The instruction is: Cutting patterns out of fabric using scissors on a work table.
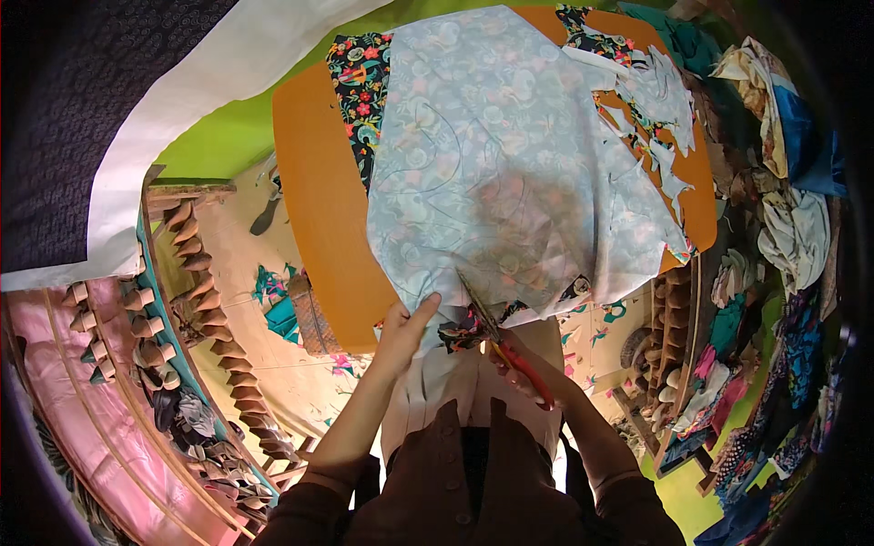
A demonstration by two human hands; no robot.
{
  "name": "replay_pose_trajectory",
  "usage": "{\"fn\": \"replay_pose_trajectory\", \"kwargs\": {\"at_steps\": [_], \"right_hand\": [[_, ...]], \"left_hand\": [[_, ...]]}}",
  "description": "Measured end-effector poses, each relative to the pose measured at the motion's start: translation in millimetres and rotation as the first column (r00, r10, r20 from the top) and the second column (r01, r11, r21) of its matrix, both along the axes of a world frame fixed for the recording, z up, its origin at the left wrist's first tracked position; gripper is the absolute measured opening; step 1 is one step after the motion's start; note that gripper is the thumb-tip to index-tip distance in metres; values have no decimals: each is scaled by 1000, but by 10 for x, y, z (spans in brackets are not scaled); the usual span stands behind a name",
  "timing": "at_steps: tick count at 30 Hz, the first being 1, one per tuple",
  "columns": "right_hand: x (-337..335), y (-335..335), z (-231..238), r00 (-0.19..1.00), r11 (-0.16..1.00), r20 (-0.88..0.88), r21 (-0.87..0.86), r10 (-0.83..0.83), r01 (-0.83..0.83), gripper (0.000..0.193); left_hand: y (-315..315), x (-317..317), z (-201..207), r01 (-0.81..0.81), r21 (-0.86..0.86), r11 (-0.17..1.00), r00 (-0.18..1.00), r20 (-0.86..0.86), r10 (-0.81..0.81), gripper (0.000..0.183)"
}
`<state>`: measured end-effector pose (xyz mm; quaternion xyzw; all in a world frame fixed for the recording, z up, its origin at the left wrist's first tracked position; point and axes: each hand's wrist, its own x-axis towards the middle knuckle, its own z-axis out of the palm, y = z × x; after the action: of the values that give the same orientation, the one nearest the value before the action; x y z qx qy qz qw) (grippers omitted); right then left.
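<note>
Carefully, our left hand (408, 331) pinches the near edge of the pale-backed floral fabric (455, 191), spread over the orange table (317, 237), while our right hand (535, 361) wraps its fingers around the scissors (492, 331); taut cloth and level blades should help us cut cleanly.

Pale-blue fabric (455, 136) with faint florals, orange table (323, 237), red-handled scissors (524, 369), dark cloth (100, 109), perhaps patterned

A glossy pink sheet (73, 400) lay at left, near rows of brown shoe-shaped forms (211, 317). Crumpled multicoloured cloths (790, 229) were heaped at right. A white-bordered black patterned sheet (82, 109) occupied the upper left.
</note>
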<state>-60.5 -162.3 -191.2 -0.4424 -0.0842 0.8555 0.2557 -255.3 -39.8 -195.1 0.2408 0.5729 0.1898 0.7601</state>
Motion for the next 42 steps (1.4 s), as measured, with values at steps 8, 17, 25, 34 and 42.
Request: {"fn": "replay_pose_trajectory", "kwargs": {"at_steps": [8,17,25,34,42], "right_hand": [[-159,-271,-411,909,988,-388,-78,-154,135,50],[-139,-119,-127,995,977,-15,188,-95,96,45],[-138,-238,-305,975,986,-164,-90,-151,138,57],[-134,-49,83,973,996,223,73,-59,44,72],[-160,-67,52,960,918,267,396,-88,-26,98]], "left_hand": [[36,272,276,189,254,949,976,-159,-151,20],[-31,304,161,107,248,963,983,-172,-65,17],[-43,325,194,202,280,939,973,-166,-160,18],[-65,390,233,132,314,940,983,-160,-85,17],[-93,395,255,228,281,932,962,-215,-170,18]]}}
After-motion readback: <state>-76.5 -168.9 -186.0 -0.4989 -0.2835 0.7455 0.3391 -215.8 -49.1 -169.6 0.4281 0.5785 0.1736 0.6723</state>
